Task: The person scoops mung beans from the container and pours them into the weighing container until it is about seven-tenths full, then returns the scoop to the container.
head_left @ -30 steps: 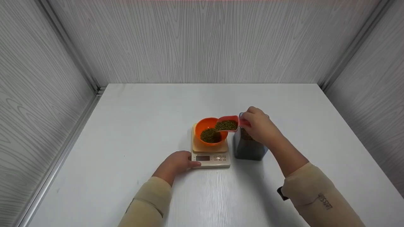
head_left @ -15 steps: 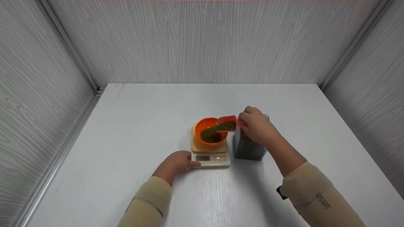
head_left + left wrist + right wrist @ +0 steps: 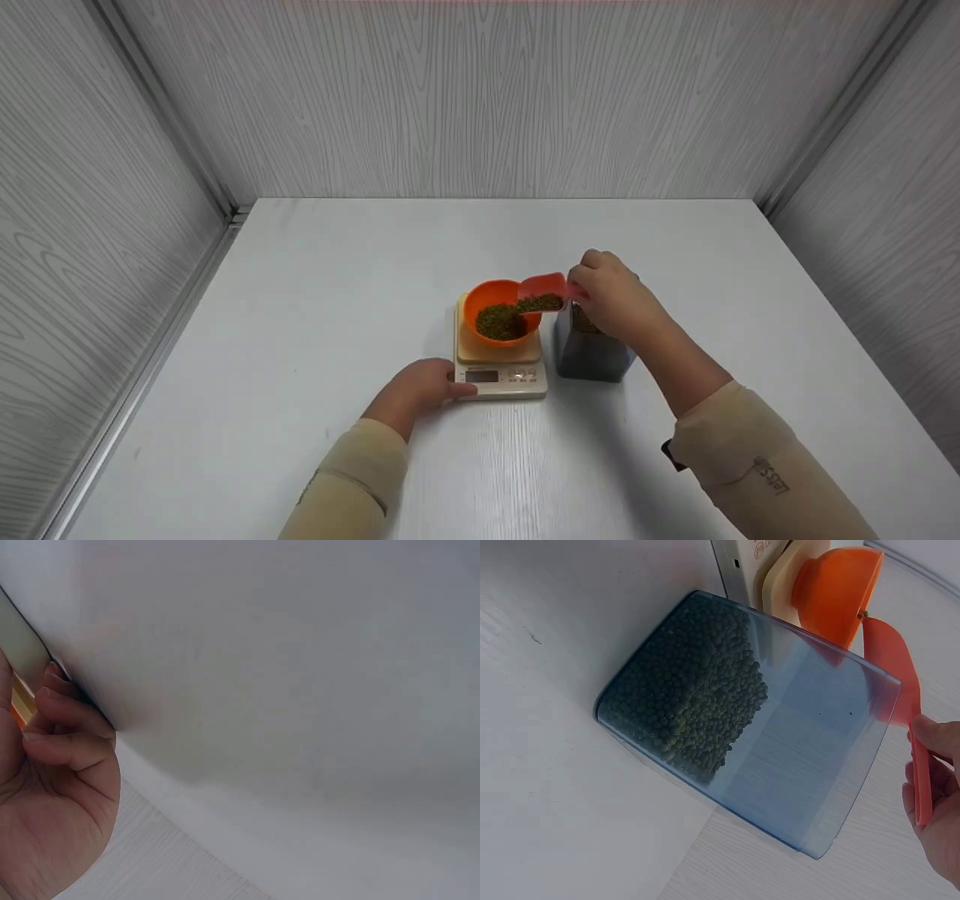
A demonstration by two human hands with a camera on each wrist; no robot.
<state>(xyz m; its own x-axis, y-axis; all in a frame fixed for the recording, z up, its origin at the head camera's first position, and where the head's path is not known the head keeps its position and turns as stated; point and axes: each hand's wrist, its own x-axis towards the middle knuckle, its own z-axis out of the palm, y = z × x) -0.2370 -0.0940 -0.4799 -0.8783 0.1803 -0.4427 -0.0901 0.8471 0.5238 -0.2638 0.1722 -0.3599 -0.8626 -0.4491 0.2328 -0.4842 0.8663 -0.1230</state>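
My right hand (image 3: pixel 611 292) grips the handle of a red plastic scoop (image 3: pixel 544 285), seen in the right wrist view as a red scoop (image 3: pixel 891 664) tilted with its lip at the bowl's rim. Mung beans lie in the scoop, and a few show at its lip. Below is an orange bowl (image 3: pixel 487 289) with a heap of mung beans (image 3: pixel 499 322) in it. The bowl stands on a cream kitchen scale (image 3: pixel 501 382). My left hand (image 3: pixel 424 386) holds the scale's front left corner, thumb on top; in the left wrist view that hand (image 3: pixel 64 787) has its fingers curled at the edge.
Right of the scale stands a tall clear bluish container (image 3: pixel 802 735), partly filled with mung beans (image 3: pixel 705 690); my right hand covers part of its top in the head view. The white table (image 3: pixel 337 262) meets grey wood-grain panels (image 3: pixel 480 97) at the back and sides.
The scoop has tipped slightly more toward the bowl, and fewer beans are in it than a second ago. My left hand and the scale have stayed in place.
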